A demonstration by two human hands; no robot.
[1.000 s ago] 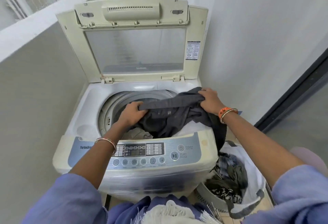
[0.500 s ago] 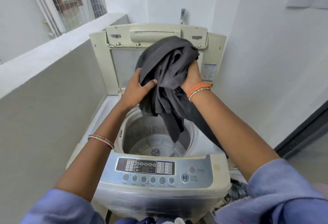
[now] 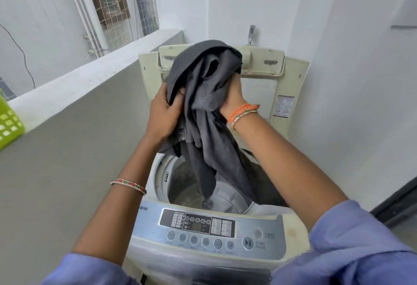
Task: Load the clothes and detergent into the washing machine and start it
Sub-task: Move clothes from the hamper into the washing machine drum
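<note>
A top-loading washing machine stands in front of me with its lid raised upright. Both my hands hold a dark grey garment bunched up high above the open drum. My left hand grips its left side and my right hand grips its right side. The cloth's loose end hangs down into the drum, and part of it drapes over the right rim. The control panel faces me at the front.
A grey half-wall with a white ledge runs along the left, close to the machine. A green basket sits at the far left edge. A tap sticks out of the white wall behind the lid. A dark door frame is at right.
Both hands have lifted the grey garment from the machine's rim to high above the drum. The camera has tilted up, so the laundry bag at lower right is out of view.
</note>
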